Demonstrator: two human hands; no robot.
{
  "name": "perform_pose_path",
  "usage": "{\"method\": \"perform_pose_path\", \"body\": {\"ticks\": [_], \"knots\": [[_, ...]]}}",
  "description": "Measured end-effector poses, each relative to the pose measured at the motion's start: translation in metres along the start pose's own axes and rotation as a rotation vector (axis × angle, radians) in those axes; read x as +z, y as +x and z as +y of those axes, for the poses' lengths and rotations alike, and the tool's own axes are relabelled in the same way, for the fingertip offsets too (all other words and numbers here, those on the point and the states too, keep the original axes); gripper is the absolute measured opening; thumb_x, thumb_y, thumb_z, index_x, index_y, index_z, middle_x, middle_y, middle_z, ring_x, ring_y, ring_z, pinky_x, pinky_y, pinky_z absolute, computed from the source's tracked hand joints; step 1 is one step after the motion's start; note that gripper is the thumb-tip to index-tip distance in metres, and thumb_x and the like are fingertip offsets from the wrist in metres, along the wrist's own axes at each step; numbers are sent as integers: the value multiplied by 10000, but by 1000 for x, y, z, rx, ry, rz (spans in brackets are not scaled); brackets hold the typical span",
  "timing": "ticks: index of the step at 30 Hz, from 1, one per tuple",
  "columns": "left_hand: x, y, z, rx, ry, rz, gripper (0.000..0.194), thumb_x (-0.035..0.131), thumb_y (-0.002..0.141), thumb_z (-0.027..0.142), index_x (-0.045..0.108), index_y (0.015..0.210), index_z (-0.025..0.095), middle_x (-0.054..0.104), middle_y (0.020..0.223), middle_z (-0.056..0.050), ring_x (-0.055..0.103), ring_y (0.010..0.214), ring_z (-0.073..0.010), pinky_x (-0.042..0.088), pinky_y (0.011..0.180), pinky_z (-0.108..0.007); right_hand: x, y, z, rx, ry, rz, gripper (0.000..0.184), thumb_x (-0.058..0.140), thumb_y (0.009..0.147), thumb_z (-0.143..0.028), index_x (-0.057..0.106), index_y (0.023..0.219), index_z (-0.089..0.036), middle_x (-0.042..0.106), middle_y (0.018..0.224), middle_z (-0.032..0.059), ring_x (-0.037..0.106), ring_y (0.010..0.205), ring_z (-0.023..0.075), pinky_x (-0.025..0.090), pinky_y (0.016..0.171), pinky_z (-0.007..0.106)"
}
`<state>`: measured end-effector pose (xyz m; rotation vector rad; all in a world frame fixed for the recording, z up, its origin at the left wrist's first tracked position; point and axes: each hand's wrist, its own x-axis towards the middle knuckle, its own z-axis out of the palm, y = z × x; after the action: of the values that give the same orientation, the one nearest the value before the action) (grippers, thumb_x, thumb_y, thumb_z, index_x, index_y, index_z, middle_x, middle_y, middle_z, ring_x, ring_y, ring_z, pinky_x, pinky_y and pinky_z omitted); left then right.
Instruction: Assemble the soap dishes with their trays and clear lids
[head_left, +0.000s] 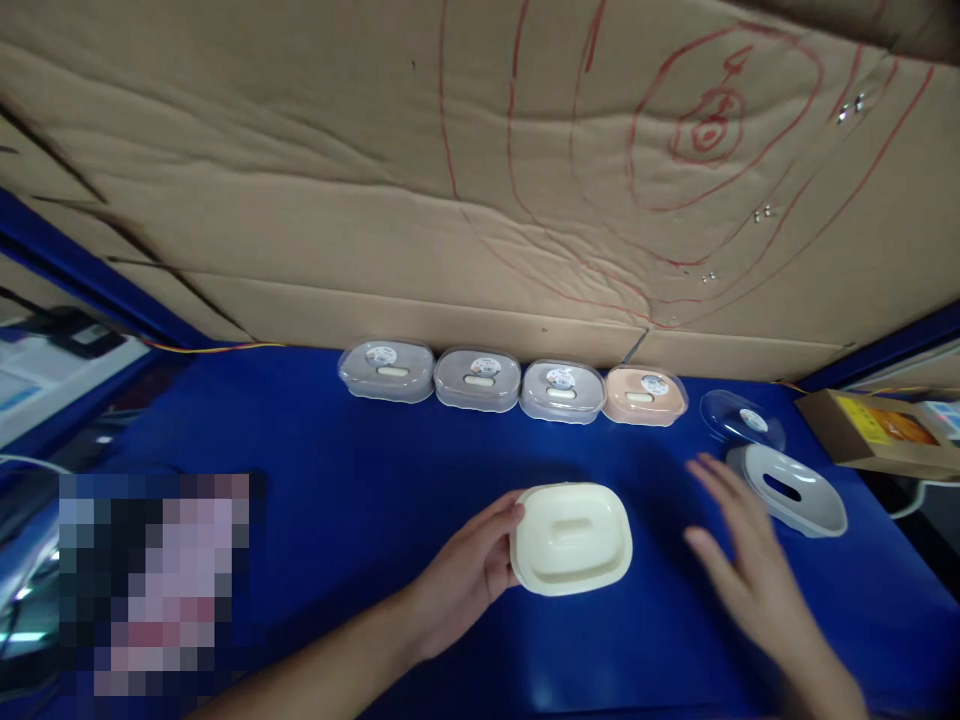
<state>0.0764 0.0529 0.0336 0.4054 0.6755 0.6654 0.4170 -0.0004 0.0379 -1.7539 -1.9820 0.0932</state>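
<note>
Cream, probably light and stiff, best taken by the rim of the dish (pixel 571 540), as clasped in the left grip (pixel 471 562) (with the right grip (pixel 750 565) empty, spread to its right).

Your left hand (pixel 474 562) and right hand (pixel 750 575) are bare, and so are your left forearm (pixel 330 658) and right forearm (pixel 817 672), out to the edge of view. Your right fingers (pixel 739 505) look slender; blur hides finer detail on that side.
</note>
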Motion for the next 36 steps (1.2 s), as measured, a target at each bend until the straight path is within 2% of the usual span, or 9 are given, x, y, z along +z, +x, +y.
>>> {"method": "perform_pose_path", "body": {"ticks": [3, 5, 7, 10, 17, 21, 25, 31, 36], "knots": [[-2, 1, 0, 9, -40, 37, 395, 746, 996, 438, 754, 1320, 212, 769, 1331, -108, 724, 1179, -243, 567, 966, -308, -19, -8, 77, 131, -217, 227, 681, 548, 1026, -606, 492, 1606, -255, 502, 1634, 178, 498, 1498, 464, 396, 1227, 671], [-2, 2, 0, 9, -58, 46, 411, 745, 996, 448, 754, 1327, 204, 762, 1359, -109, 703, 1246, -261, 550, 1035, -332, -22, -18, 116, 240, -368, 259, 738, 510, 1004, -677, 507, 1600, -243, 490, 1646, 203, 506, 1477, 512, 422, 1181, 705], [-2, 2, 0, 2, -71, 55, 427, 733, 1002, 471, 758, 1325, 193, 767, 1358, -109, 682, 1300, -275, 518, 1107, -356, -20, -30, 138, 270, -434, 190, 792, 439, 987, -748, 499, 1602, -252, 539, 1605, 200, 512, 1471, 515, 457, 1123, 733], [-2, 4, 1, -27, -98, 88, 435, 694, 1021, 510, 779, 1287, 177, 794, 1304, -101, 661, 1350, -282, 465, 1185, -370, -14, -43, 140, 255, -442, 123, 743, 393, 997, -744, 534, 1562, -282, 631, 1509, 154, 578, 1412, 460, 496, 1082, 701], [-1, 6, 7, -63, -142, 92, 501, 514, 1105, 546, 754, 1333, 169, 770, 1372, -77, 632, 1395, -256, 412, 1248, -364, -9, -35, 111, 279, -369, 157, 868, 469, 892, -909, 613, 1481, -288, 460, 1655, 178, 519, 1443, 508, 455, 1087, 731], [0, 4, 8, -53, -137, 77, 509, 564, 1076, 577, 760, 1315, 173, 784, 1337, -81, 634, 1390, -271, 455, 1204, -370, -4, -15, 100, 267, -165, 153, 848, 616, 883, -835, 579, 1490, -244, 586, 1484, 178, 580, 1387, 441, 480, 1124, 655], [0, 3, 10, -60, -145, 41, 533, 572, 1065, 594, 742, 1345, 173, 776, 1348, -106, 643, 1374, -303, 495, 1154, -408, -6, 6, 40, 83, 3, 196, 713, 751, 904, -642, 556, 1464, -247, 604, 1422, 147, 591, 1360, 389, 483, 1149, 596], [1, 5, 10, -51, -171, 88, 496, 522, 1103, 546, 720, 1370, 178, 793, 1292, -91, 711, 1236, -244, 550, 1042, -339, 3, 31, -78, -231, 163, -135, 814, 813, 901, -520, 425, 1579, -294, 469, 1591, 161, 528, 1460, 378, 521, 1153, 535], [2, 3, 13, -24, -182, 106, 480, 505, 1113, 548, 723, 1359, 198, 802, 1237, -60, 708, 1212, -219, 542, 1007, -293, 20, 41, -104, -351, 77, -169, 840, 769, 938, -545, 368, 1633, -294, 461, 1612, 174, 518, 1470, 402, 529, 1135, 572]]}}
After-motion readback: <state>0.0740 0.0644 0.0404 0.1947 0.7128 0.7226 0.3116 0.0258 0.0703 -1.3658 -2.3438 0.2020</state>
